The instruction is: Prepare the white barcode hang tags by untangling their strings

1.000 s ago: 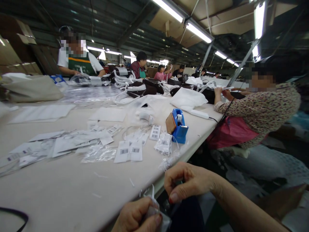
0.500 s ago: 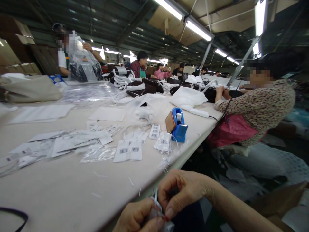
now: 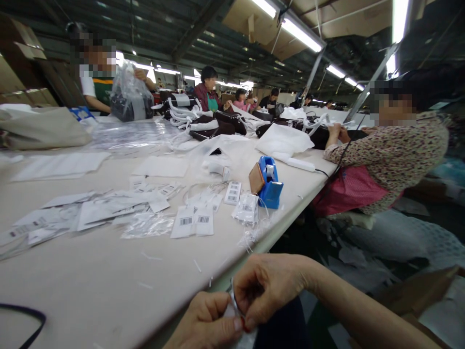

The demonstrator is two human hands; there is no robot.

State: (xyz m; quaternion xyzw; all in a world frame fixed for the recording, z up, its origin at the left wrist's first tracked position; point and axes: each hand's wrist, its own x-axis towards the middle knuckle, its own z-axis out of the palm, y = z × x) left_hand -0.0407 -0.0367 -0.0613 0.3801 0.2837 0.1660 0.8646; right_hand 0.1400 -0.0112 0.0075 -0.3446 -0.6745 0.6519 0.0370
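Note:
My left hand (image 3: 209, 317) is closed on a small clear plastic bag (image 3: 244, 341), low in front of me beside the table's edge. My right hand (image 3: 271, 291) pinches at the top of the same bag, its thumb against my left fingertips. A narrow whitish strip stands up between the two hands; whether it belongs to the bag I cannot tell. Something small and red shows where the fingertips meet. Closest to the hands on the table lie a bagged barcode tag (image 3: 247, 209) with strings and two white barcode tags (image 3: 192, 222).
A blue tape dispenser (image 3: 271, 186) stands near the right edge. Tags and bags (image 3: 109, 211) are spread at left. Behind are dark bags with white-wrapped straps (image 3: 210, 127). A co-worker (image 3: 385, 160) sits at right; another person (image 3: 98, 82) handles a plastic-wrapped bag.
My hands have come closer together at the bag, the left moving slightly up. At the far left, the person has lowered the plastic-wrapped bag a little. The view has shifted slightly.

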